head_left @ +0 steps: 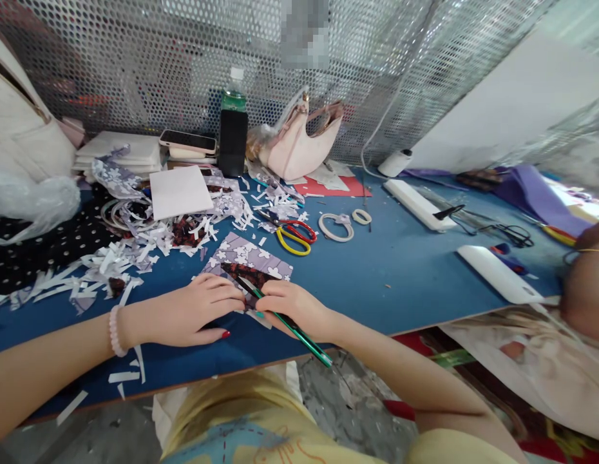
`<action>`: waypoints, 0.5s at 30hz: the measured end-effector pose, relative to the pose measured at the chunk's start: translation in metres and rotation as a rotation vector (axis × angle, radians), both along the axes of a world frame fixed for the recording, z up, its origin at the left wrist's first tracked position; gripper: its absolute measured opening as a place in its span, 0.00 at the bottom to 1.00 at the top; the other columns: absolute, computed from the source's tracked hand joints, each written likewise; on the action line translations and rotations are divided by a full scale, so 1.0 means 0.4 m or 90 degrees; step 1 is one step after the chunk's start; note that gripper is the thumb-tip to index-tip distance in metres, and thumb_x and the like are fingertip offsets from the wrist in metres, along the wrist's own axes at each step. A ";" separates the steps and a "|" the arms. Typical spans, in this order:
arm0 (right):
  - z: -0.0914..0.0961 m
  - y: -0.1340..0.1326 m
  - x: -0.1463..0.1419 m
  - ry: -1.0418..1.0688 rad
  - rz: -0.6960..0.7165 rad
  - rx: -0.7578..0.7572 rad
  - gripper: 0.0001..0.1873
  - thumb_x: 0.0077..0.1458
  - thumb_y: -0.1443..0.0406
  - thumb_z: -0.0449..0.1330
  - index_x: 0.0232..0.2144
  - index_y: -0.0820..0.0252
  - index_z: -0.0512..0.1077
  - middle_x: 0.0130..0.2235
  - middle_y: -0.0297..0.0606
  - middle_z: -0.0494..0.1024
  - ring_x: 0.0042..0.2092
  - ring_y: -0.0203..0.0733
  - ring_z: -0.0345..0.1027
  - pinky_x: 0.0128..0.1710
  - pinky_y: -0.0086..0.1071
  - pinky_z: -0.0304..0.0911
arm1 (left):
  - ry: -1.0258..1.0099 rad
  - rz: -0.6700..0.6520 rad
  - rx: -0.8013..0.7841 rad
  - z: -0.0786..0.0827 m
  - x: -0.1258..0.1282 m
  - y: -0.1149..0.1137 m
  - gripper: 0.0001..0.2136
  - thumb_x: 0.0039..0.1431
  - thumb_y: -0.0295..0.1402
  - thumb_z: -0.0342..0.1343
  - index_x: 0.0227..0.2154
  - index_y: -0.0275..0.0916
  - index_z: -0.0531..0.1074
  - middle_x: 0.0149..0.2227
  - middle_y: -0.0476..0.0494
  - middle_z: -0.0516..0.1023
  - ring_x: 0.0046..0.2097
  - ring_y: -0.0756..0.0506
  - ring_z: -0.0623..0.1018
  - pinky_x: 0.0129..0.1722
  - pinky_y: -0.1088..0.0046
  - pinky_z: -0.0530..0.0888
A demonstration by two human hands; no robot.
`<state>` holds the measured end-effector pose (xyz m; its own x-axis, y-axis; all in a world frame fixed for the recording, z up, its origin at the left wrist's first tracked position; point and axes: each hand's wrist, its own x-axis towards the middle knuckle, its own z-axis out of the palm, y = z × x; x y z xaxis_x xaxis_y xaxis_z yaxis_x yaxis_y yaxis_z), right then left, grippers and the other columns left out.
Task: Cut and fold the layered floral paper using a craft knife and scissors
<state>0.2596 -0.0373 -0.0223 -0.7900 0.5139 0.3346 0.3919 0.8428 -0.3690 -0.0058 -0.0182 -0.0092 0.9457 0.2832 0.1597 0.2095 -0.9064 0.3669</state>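
My left hand [198, 309] lies flat with fingers stretched out. Its fingertips press the near edge of a purple flower-patterned piece [261, 258], which has a dark red and black patch [234, 269] on it. In my right hand [299, 306] is a slim green tool [304, 338] with a narrow pointed tip, gripped between thumb and fingers. That tip rests on or just above the dark patch, and I cannot tell which. Beyond the piece lie scissors [294, 248] with red and yellow handles.
Paper scraps [159, 238] heap up at left beneath a white square card [181, 192]. At the back stand a black box [232, 143] and a pink bag [302, 145]. White ring rolls [335, 227] and a white power strip [418, 205] lie rightward. Another person's arm [587, 283] shows at far right.
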 end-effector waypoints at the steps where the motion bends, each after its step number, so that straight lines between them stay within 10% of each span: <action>1: -0.001 0.000 0.001 -0.006 0.004 0.004 0.15 0.68 0.69 0.46 0.31 0.60 0.69 0.27 0.32 0.60 0.29 0.37 0.53 0.30 0.29 0.49 | -0.002 -0.001 0.005 0.000 0.000 0.000 0.16 0.67 0.33 0.53 0.56 0.39 0.68 0.57 0.36 0.74 0.59 0.38 0.69 0.63 0.55 0.61; 15: -0.004 0.000 0.019 -0.096 0.079 0.203 0.20 0.69 0.69 0.44 0.29 0.59 0.71 0.26 0.33 0.60 0.29 0.39 0.49 0.31 0.32 0.47 | 0.017 0.005 0.022 -0.001 0.005 0.002 0.16 0.67 0.33 0.53 0.56 0.41 0.71 0.58 0.35 0.72 0.60 0.37 0.68 0.61 0.53 0.63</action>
<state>0.2670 -0.0374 -0.0239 -0.8925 0.2996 0.3373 0.3090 0.9507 -0.0268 -0.0040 -0.0173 -0.0098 0.9473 0.2860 0.1446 0.2266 -0.9167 0.3290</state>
